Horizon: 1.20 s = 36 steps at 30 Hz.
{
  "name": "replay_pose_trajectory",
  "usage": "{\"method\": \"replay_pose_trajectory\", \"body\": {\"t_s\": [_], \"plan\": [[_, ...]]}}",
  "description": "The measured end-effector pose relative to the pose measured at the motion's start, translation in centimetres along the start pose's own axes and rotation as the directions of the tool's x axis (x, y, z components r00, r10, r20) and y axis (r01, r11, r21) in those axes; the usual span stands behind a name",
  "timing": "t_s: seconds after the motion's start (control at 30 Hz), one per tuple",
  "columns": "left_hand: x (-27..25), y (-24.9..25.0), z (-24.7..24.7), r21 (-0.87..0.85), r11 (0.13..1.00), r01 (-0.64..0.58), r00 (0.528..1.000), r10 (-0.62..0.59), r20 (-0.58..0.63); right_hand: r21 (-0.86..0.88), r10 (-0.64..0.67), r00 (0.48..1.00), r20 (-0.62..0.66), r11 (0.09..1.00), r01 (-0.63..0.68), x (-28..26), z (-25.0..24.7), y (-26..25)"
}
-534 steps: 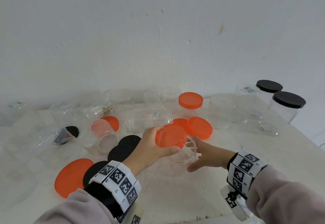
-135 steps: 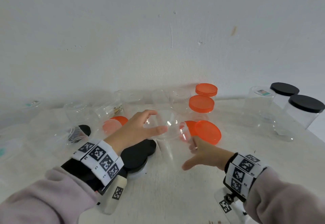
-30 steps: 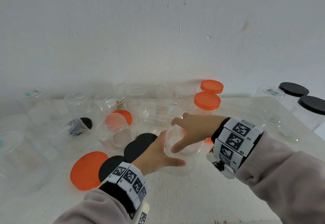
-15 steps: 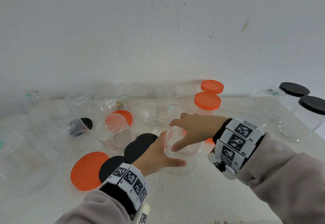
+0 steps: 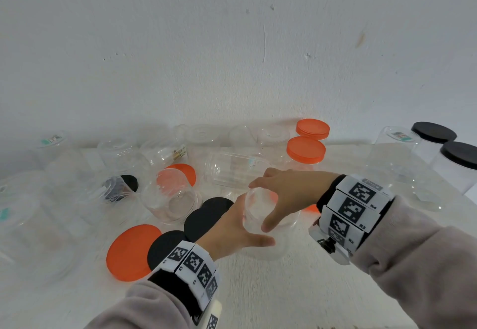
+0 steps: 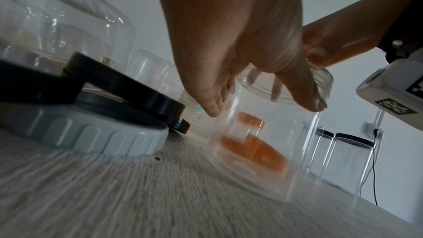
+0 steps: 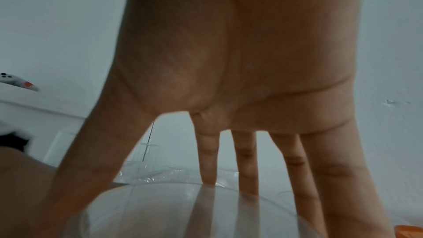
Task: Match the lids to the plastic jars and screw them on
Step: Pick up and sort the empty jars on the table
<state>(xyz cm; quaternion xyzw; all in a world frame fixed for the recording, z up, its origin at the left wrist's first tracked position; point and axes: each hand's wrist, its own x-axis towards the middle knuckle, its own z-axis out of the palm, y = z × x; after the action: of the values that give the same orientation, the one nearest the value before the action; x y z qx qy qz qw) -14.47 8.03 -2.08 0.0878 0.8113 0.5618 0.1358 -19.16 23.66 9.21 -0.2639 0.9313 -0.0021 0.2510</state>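
Far left of the surface [image 5: 296, 300]: several empty clear jars, upright or tipped, none lidded. Next right, a large orange lid [image 5: 130, 251] lies flat, overlapped by two black lids [image 5: 206, 215], presumably left loose as candidates for matching. The left hand [image 5: 232, 230] wraps the side of a clear plastic jar [image 5: 268, 225], thumb in front and fingers behind, likely bracing it upright. The right hand [image 5: 286, 194] comes down over the jar's open mouth, fingertips [image 7: 208, 173] spread on the rim and thumb on the near wall; it grips the threaded neck, and no lid is visible under it. In the left wrist view the jar stands on the surface, slightly blurred, with an orange lid showing through its wall from behind. Judgement: the jar is being positioned or turned prior to lid selection. Behind and right, two jars with orange lids [image 5: 305, 150] fitted; far right, two jars with black lids [image 5: 459, 154] fitted, set aside as finished. Surface: whitish, wood-grained. Room: plain white wall with scuffs; a wall socket and cable appear in the left wrist view.
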Motion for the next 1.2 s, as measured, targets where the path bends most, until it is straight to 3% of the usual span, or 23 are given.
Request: {"method": "replay_pose_trajectory", "body": {"t_s": [0.17,0.6,0.87,1.2], "plan": [[0.0,0.0,0.0,0.019,1.000,-0.013,1.000,0.013,-0.006,-0.027,-0.021,1.000,0.015,0.999,0.022,0.3,0.8,0.2],[-0.1,-0.3,0.4,-0.044,0.999,-0.020,0.999,0.019,-0.028,-0.010,-0.132,0.970,-0.203,0.991,0.133,0.8,4.4,2.1],[0.0,-0.4,0.8,-0.040,0.999,-0.036,0.998,0.035,-0.043,-0.010,-0.124,0.931,-0.345,0.992,0.128,0.8,6.1,1.7],[-0.1,0.0,1.0,-0.008,0.999,-0.049,0.998,0.048,-0.048,0.069,-0.111,0.915,-0.389,0.986,0.149,1.1,6.7,2.0]]}}
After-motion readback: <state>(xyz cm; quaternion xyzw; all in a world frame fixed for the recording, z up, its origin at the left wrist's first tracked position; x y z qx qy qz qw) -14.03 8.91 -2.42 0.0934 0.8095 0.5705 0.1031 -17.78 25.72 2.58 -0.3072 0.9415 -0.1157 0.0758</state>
